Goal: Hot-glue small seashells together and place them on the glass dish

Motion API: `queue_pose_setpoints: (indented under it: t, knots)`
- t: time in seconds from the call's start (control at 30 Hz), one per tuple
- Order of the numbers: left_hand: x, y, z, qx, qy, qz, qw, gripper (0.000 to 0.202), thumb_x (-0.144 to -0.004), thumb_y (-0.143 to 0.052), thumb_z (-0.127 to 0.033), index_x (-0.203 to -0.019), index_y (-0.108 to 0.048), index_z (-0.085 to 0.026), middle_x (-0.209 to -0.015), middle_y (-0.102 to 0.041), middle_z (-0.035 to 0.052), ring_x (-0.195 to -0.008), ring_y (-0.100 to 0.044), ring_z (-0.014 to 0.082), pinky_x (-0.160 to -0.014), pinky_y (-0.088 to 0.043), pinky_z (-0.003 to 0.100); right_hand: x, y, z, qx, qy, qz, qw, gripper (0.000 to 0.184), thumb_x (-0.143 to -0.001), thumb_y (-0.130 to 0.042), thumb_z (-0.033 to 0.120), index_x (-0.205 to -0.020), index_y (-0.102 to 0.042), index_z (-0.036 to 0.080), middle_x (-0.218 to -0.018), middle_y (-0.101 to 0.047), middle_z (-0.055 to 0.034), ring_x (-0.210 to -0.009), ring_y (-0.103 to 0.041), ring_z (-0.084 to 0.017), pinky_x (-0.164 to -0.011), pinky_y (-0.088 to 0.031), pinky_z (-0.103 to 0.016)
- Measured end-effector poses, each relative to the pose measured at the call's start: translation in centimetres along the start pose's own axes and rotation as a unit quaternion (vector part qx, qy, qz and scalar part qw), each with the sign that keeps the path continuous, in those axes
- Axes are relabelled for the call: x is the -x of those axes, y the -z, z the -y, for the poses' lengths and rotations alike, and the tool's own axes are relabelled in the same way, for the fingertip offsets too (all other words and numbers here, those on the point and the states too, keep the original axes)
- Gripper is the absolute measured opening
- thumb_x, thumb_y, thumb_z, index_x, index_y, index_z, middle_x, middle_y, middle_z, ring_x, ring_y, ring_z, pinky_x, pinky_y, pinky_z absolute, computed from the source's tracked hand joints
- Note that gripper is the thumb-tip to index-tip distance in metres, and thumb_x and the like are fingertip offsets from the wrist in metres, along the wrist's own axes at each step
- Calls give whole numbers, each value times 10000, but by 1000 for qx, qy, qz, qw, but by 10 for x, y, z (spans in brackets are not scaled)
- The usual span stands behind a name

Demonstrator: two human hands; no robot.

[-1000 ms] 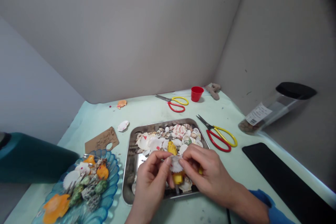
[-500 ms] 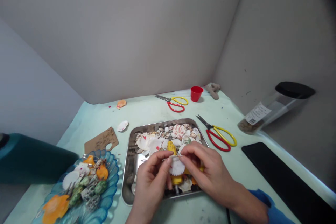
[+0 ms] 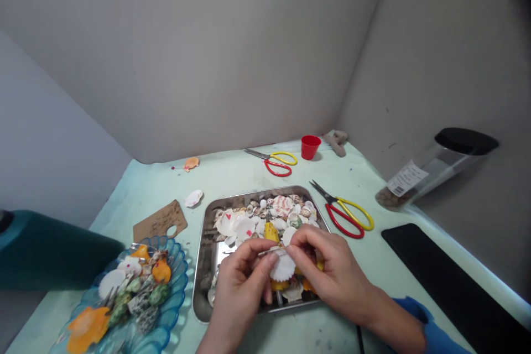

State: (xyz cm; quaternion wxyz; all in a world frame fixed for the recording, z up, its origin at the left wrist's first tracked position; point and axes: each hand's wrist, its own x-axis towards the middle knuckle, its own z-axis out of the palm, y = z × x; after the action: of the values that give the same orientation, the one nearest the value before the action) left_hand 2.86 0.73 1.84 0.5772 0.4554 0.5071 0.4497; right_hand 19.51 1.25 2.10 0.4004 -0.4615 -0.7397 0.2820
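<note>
Both hands meet over the near part of a steel tray (image 3: 206,232) heaped with seashells. My left hand (image 3: 243,282) and my right hand (image 3: 327,274) are both closed in a pinch on one white scallop shell (image 3: 282,269), held just above the tray. A thin pale strip or wire runs between the fingertips along the shell's top edge. Yellow and orange shells (image 3: 271,230) lie under and behind the held shell.
A blue scalloped dish (image 3: 170,310) with coloured shells sits at the near left, beside a brown card tag (image 3: 161,222). Two red-and-yellow scissors (image 3: 344,213) (image 3: 276,161), a red cup (image 3: 311,147), a tilted clear jar (image 3: 431,171), a black slab (image 3: 448,282) and a loose white shell (image 3: 194,198) surround the tray.
The white shell has turned a little between the fingers and my right hand has shifted slightly; both hands stay over the tray's near part.
</note>
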Motion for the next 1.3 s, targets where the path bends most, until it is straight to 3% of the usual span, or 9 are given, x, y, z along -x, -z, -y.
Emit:
queue_pose_setpoints:
  t: [1.3]
  knots:
    - [3, 5, -1, -23, 16, 14, 1000, 295, -668, -716, -400, -724, -649, -118, -357, -450, -68, -297, -381, 44, -342, -271, 146, 1, 2, 2, 9, 40, 5, 999, 155, -866, -484, 193, -713, -500, 173, -632, -499, 12, -545, -463, -103, -518, -338, -241]
